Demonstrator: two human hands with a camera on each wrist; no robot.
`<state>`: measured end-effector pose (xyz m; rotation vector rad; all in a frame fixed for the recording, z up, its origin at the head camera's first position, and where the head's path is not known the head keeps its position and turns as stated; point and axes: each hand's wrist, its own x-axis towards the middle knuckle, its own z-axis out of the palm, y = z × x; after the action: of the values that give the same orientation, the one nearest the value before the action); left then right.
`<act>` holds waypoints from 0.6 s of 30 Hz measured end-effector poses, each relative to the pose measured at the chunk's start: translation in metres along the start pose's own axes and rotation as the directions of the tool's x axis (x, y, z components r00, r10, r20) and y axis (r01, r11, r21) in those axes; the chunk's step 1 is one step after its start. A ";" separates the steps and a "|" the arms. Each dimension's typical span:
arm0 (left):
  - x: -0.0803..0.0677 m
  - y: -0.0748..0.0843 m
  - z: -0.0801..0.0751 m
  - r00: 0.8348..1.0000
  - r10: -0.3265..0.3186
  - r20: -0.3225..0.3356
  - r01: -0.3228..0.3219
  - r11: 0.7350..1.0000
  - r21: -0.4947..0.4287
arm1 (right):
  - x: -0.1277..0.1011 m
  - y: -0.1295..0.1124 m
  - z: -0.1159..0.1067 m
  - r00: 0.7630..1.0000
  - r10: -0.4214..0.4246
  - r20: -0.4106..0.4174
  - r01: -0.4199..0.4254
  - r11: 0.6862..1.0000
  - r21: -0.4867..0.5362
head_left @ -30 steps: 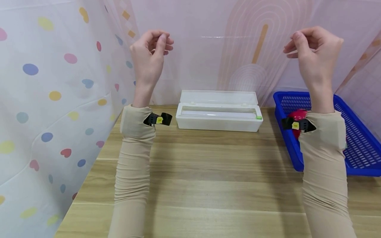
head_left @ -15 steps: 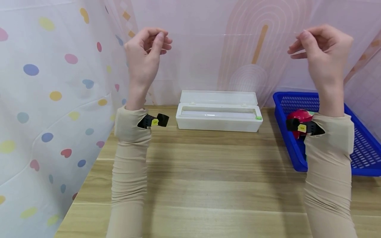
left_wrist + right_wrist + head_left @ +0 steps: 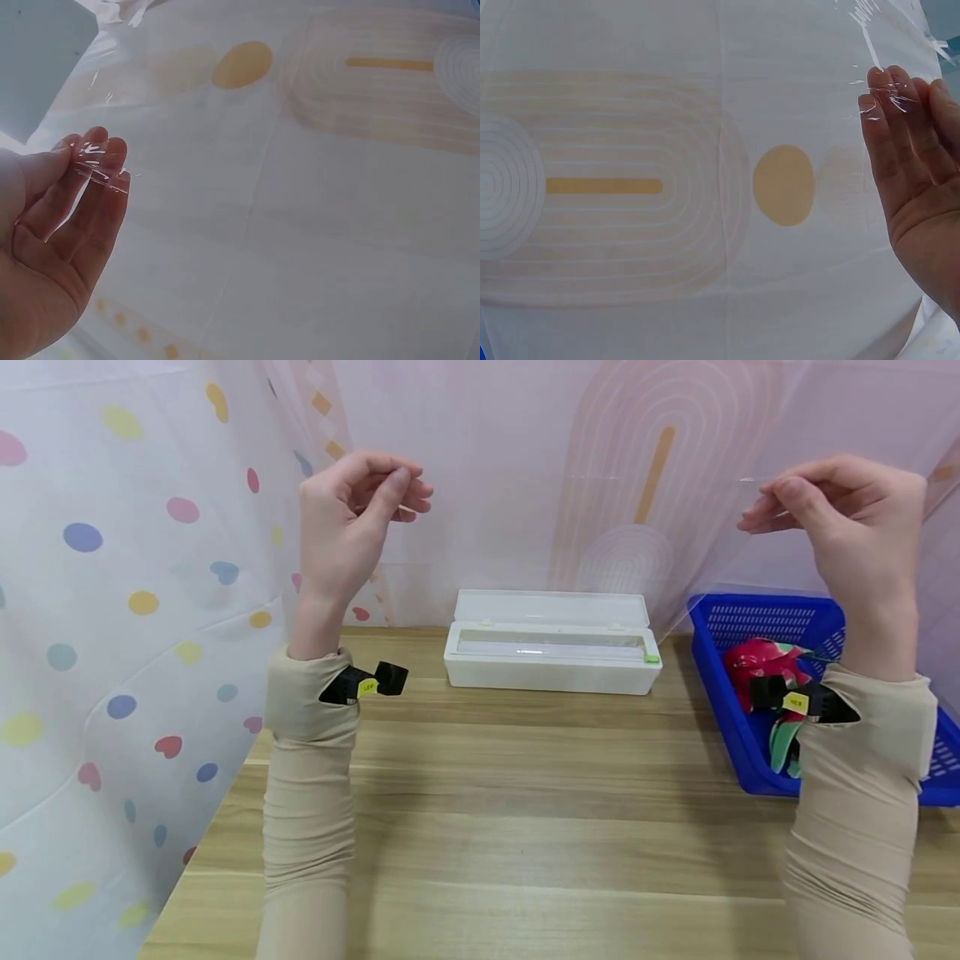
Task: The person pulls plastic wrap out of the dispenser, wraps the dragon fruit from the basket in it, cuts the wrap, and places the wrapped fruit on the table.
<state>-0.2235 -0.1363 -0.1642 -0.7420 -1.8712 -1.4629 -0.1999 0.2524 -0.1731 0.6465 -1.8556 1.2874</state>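
A sheet of clear cling film (image 3: pixel 585 518) hangs stretched between my two raised hands, its top edge a faint line. My left hand (image 3: pixel 397 497) pinches one upper corner at the left, and the film (image 3: pixel 101 169) is crumpled over its fingertips. At the right, my right hand (image 3: pixel 776 502) pinches the other corner, with wrinkled film (image 3: pixel 874 52) lying across its fingers (image 3: pixel 900 112). Below and behind them a white cling-film dispenser box (image 3: pixel 551 647) sits on the table with its lid open.
A blue plastic basket (image 3: pixel 738 610) stands at the table's right edge and holds a red and green thing (image 3: pixel 757 660). Spotted and patterned curtains close off the left side and the back. The wooden tabletop (image 3: pixel 525 827) stretches in front of the box.
Both hands have moved apart, the left going left and the right going right and a little lower. The film between them is spread wider.
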 end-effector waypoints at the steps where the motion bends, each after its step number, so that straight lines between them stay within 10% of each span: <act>1: -0.002 0.000 -0.001 1.000 0.000 0.004 0.000 1.000 -0.006 | -0.002 -0.001 0.000 1.000 0.001 -0.005 -0.001 1.000 -0.027; 5: -0.009 0.005 -0.004 1.000 -0.020 0.023 0.021 0.998 -0.056 | -0.010 -0.002 -0.002 1.000 0.006 -0.022 -0.007 0.998 -0.056; 18: -0.041 0.013 -0.019 0.988 0.089 0.127 -0.072 0.988 -0.134 | -0.035 -0.008 -0.009 0.998 -0.049 0.048 0.030 0.939 0.343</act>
<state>-0.1848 -0.1534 -0.1850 -0.9874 -1.8338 -1.5266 -0.1708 0.2575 -0.1959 0.9058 -1.6644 1.5971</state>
